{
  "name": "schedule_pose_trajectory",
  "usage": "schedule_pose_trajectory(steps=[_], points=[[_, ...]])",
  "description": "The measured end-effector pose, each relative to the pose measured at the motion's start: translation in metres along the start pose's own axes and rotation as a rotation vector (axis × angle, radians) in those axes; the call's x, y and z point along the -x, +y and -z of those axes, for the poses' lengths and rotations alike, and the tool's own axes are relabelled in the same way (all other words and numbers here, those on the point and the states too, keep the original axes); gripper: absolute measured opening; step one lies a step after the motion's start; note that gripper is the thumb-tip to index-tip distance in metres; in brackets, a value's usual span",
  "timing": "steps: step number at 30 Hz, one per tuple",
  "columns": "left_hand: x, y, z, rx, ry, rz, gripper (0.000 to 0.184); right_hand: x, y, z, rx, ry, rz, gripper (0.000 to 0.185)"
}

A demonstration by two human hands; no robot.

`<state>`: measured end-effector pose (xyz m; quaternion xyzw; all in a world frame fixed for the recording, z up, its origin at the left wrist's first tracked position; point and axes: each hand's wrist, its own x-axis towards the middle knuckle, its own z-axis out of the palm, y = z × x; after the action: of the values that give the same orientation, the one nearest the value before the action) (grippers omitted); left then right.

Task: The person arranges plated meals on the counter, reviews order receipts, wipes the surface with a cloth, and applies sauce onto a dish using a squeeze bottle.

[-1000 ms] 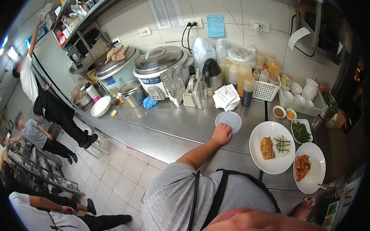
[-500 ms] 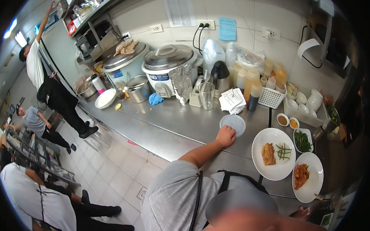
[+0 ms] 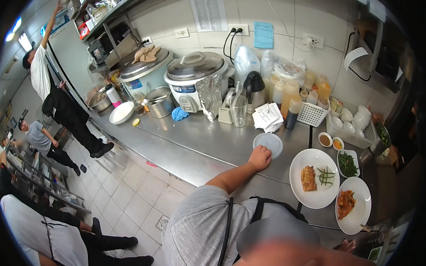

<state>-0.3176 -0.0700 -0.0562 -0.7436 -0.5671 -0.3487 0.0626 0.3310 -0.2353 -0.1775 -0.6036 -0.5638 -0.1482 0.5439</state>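
Note:
My left hand (image 3: 260, 157) rests on the steel counter with its fingers curled in. Its knuckles meet the near edge of a round translucent plastic lid (image 3: 268, 144), and I cannot make out a grip on it. At the lower right my right hand (image 3: 347, 245) shows only partly, dim and low; its fingers are unclear. Nearest to it is a white oval plate (image 3: 363, 200) of food in reddish sauce (image 3: 345, 205). A larger white plate (image 3: 312, 154) bears a browned piece of food (image 3: 309, 178) and green beans (image 3: 325, 175).
Behind the plates are a bowl of greens (image 3: 348, 163), sauce cups (image 3: 325, 139) and a white basket (image 3: 312, 114). Squeeze bottles (image 3: 290, 93), a steel jug (image 3: 255, 91) and a rice cooker (image 3: 192, 89) line the wall. Co-workers (image 3: 56, 82) stand at the left.
Both my hands stay where they were. At the lower left, the co-worker in white has shifted, with a dark-sleeved arm now showing beyond.

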Motion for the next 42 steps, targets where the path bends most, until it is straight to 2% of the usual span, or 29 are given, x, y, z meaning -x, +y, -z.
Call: schedule_pose_trajectory(steps=[3, 6, 8, 16, 42], points=[[0.0, 0.0, 0.001, 0.0, 0.003, -0.004, 0.013, -0.006, -0.019, 0.006, 0.087, -0.092, -0.097, 0.042], [0.0, 0.0, 0.0, 0.001, -0.002, -0.001, 0.013, -0.006, -0.024, 0.004, 0.127, -0.071, -0.19, 0.043], [0.0, 0.0, 0.0, 0.002, -0.011, 0.011, 0.013, 0.0, 0.005, -0.004, 0.032, 0.061, 0.084, 0.042], [0.0, 0.0, -0.002, -0.011, -0.026, 0.031, 0.012, -0.004, 0.011, -0.003, 0.082, -0.008, 0.002, 0.042], [0.0, -0.003, -0.003, -0.009, -0.049, 0.079, 0.011, -0.02, 0.016, -0.006, 0.105, -0.098, 0.016, 0.041]])
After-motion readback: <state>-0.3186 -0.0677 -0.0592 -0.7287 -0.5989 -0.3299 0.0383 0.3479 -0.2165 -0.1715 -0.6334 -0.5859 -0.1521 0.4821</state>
